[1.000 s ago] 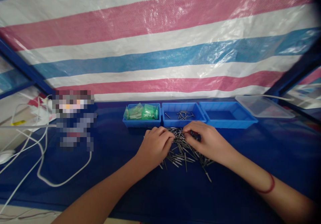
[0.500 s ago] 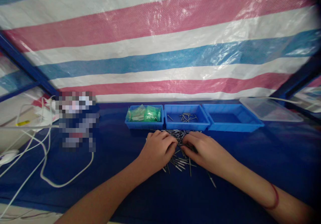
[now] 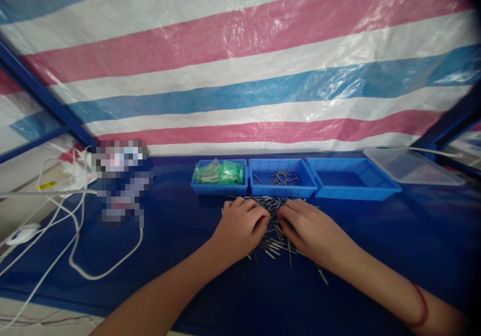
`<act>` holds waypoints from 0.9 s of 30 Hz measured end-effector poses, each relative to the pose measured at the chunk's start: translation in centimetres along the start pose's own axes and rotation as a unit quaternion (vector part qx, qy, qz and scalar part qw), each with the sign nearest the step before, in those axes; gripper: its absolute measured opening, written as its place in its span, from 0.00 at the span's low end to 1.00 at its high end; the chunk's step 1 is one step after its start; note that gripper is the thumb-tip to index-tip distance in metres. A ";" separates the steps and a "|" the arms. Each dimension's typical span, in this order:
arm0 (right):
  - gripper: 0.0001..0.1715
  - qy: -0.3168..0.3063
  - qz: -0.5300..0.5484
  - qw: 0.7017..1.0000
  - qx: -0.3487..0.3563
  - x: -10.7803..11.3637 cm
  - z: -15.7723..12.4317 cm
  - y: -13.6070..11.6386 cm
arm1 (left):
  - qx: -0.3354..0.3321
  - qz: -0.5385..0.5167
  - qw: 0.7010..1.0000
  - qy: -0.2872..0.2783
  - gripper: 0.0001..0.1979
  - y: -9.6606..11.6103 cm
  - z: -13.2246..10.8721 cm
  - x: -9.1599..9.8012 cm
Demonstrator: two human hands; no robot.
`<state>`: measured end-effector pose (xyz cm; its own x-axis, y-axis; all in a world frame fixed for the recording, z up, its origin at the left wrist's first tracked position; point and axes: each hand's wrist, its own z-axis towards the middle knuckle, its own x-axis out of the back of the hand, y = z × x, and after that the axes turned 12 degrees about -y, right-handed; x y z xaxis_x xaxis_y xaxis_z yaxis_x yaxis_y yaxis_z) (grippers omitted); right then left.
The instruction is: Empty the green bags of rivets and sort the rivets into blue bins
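Note:
A loose pile of thin metal nails (image 3: 272, 245) lies on the blue tabletop in front of me. My left hand (image 3: 244, 223) rests on the pile's left side, its fingers curled and the thumb pressed close to the index finger. From the right, my right hand (image 3: 304, 223) reaches into the same pile with bent fingers close together. Only a small gap separates the fingertips of both hands. Whatever they pinch is hidden among the nails. Just behind the pile stands a middle blue bin (image 3: 263, 185) with several nails (image 3: 283, 178) on its floor.
To the left is a blue bin (image 3: 220, 190) of green and clear packets (image 3: 229, 171). Another blue bin (image 3: 353, 191) stands right, beside a clear plastic lid (image 3: 413, 168). White cables (image 3: 93, 277) cross the table's left side. A striped sheet (image 3: 240, 85) hangs behind.
The view has shifted slightly, so everything sits a little further right. My right hand's fingers have drawn closer together over the nails; the left hand stays almost the same.

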<state>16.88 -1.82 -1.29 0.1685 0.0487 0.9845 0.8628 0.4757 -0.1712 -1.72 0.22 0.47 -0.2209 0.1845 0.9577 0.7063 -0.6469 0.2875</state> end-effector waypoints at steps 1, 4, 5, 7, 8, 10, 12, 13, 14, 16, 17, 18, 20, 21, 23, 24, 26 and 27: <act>0.08 0.005 0.018 1.000 -0.001 0.0 0.0 0.0 | 0.003 -0.002 1.000 0.003 0.09 0.0 0.0 0.0; 0.09 0.043 0.144 0.989 -0.005 0.4 0.1 -0.4 | 0.009 -0.018 1.000 0.010 0.08 0.0 0.0 0.0; 0.08 0.055 0.204 0.978 -0.003 0.6 0.1 -0.6 | 0.010 -0.027 1.000 0.010 0.07 0.0 0.0 0.0; 0.08 0.063 0.314 0.947 0.002 0.9 0.0 -1.0 | 0.008 -0.052 0.999 0.008 0.07 0.0 0.0 0.0; 0.08 0.058 0.356 0.933 0.006 1.0 0.0 -1.1 | 0.004 -0.066 0.998 0.006 0.07 0.0 0.0 -0.1; 0.09 0.051 0.411 0.910 0.011 1.0 0.0 -1.3 | -0.007 -0.093 0.996 0.005 0.08 0.1 0.0 -0.1; 0.09 0.054 0.444 0.894 0.016 0.9 0.0 -1.3 | -0.017 -0.113 0.993 0.010 0.09 0.1 0.0 -0.1; 0.10 0.058 0.458 0.887 0.018 0.8 0.1 -1.3 | -0.021 -0.120 0.992 0.013 0.09 0.1 0.0 -0.1; 0.10 0.062 0.470 0.881 0.017 0.7 0.1 -1.2 | -0.021 -0.126 0.992 0.018 0.09 0.1 0.1 -0.1; 0.10 0.069 0.484 0.872 0.009 0.4 0.2 -1.1 | -0.016 -0.131 0.991 0.025 0.10 0.2 0.1 0.0; 0.10 0.072 0.486 0.871 0.002 0.3 0.2 -1.1 | -0.012 -0.130 0.991 0.026 0.10 0.3 0.1 0.0; 0.10 0.076 0.483 0.872 -0.005 0.2 0.2 -1.0 | -0.009 -0.128 0.991 0.027 0.10 0.3 0.1 0.0; 0.11 0.086 0.471 0.878 -0.013 0.0 0.2 -1.0 | -0.007 -0.122 0.992 0.028 0.10 0.3 0.1 0.0; 0.11 0.088 0.465 0.881 -0.013 0.0 0.2 -1.0 | -0.007 -0.120 0.992 0.029 0.10 0.3 0.1 -0.1; 0.11 0.088 0.458 0.885 -0.012 -0.1 0.2 -0.9 | -0.008 -0.120 0.992 0.030 0.10 0.3 0.1 -0.2; 0.11 0.084 0.456 0.886 -0.011 -0.2 0.1 -0.9 | -0.007 -0.121 0.992 0.029 0.10 0.3 0.1 -0.3; 0.11 0.079 0.454 0.887 -0.005 -0.1 0.0 -1.0 | -0.008 -0.125 0.992 0.027 0.09 0.3 0.2 -0.3; 0.11 0.079 0.452 0.888 -0.001 0.0 0.0 -1.0 | -0.011 -0.129 0.991 0.026 0.09 0.3 0.2 -0.2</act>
<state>16.05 -2.33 -1.12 0.8577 0.2866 0.4268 0.3419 0.3021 -0.8899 -1.31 0.08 0.34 -0.4274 0.3079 0.8500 0.6068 -0.5993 0.5222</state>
